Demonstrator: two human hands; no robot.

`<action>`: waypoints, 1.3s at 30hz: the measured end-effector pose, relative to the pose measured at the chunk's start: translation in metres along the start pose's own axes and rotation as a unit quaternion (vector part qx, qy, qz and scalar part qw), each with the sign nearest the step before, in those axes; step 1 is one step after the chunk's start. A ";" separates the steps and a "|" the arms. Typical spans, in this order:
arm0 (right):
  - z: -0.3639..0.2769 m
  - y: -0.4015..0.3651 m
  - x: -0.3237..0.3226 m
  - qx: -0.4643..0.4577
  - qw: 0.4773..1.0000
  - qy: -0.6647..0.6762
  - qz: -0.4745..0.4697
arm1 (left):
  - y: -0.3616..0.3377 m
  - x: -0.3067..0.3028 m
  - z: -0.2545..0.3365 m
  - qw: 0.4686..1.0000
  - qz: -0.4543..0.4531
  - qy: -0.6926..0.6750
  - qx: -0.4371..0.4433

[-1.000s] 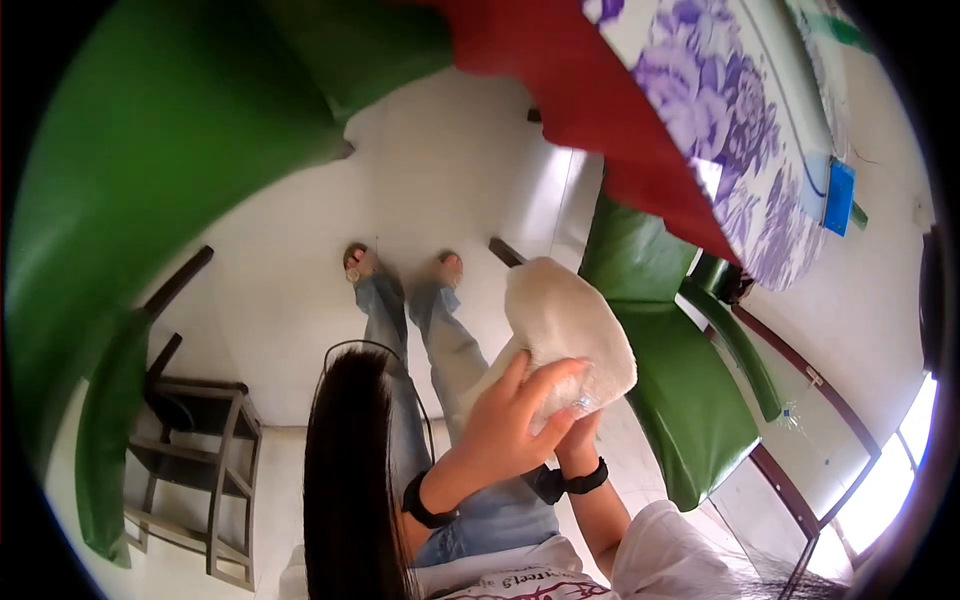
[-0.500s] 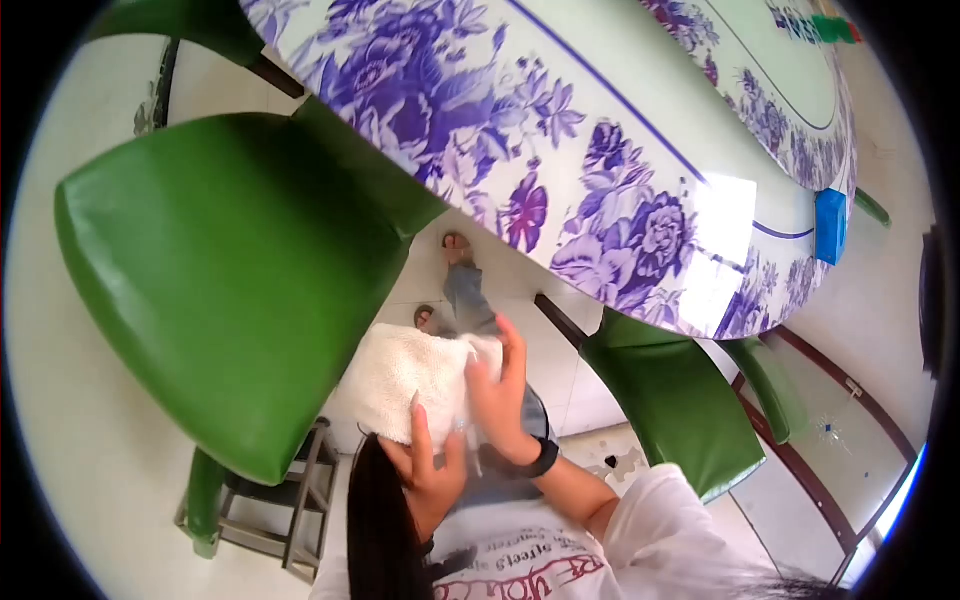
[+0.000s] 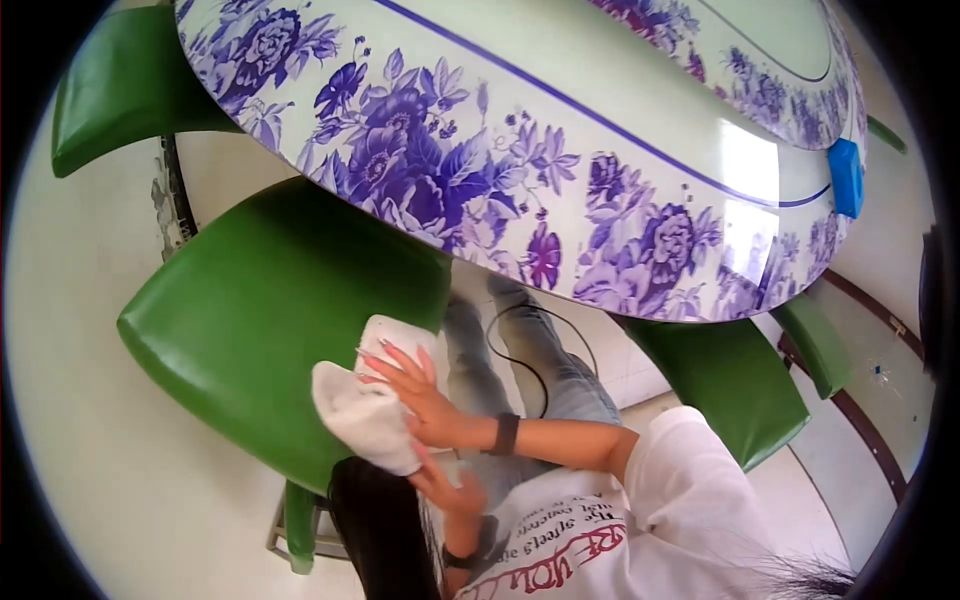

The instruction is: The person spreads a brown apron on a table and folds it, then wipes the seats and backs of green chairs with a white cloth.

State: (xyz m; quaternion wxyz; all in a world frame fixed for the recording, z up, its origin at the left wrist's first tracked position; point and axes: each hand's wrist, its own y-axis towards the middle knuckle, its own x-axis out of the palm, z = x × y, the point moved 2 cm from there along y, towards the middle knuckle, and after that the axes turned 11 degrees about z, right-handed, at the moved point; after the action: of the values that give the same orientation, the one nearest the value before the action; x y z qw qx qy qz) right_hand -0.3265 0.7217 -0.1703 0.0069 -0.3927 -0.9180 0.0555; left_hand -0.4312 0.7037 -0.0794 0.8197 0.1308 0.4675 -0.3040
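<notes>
A white towel (image 3: 368,420), bunched and folded over, is held above the front edge of a green chair seat (image 3: 270,330). My left hand (image 3: 452,492) grips its lower end, some fingers hidden beneath the cloth. My right hand (image 3: 420,400), with a dark band at the wrist, lies across the towel's folded middle. Its fingers are stretched out and spread, touching the cloth from above. Dark hair hangs close beside my left hand and covers part of that forearm.
A table (image 3: 560,85) with purple flower patterns and a raised round top runs across the upper view. A blue box (image 3: 846,178) sits near its right edge. Another green chair (image 3: 725,385) stands at the right, and one more (image 3: 120,90) at the upper left.
Both hands and the towel have shifted left, over the chair seat. My right hand has turned to reach leftward across the cloth. The view has shifted, showing more of the table's left side.
</notes>
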 end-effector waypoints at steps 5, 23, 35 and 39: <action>0.105 0.016 -0.005 -0.006 0.997 0.016 0.077 | 0.005 0.073 -0.031 0.982 -0.184 -0.050 -0.008; 0.194 -0.018 -0.075 -0.034 0.964 -0.240 0.106 | 0.080 0.227 -0.035 0.952 -0.117 -0.276 0.065; 0.244 0.064 -0.058 -0.138 0.924 -0.355 -0.044 | 0.117 0.267 -0.062 0.960 0.074 -0.268 -0.021; 0.261 0.088 -0.057 -0.156 0.902 -0.399 -0.058 | 0.125 0.287 -0.069 0.975 0.053 -0.216 -0.027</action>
State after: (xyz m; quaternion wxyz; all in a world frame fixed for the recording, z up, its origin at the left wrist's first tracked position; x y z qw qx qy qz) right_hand -0.2383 0.7160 -0.4372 -0.4181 -0.2798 -0.8620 0.0628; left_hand -0.2924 0.7273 -0.3673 0.9194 0.0644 0.2798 -0.2687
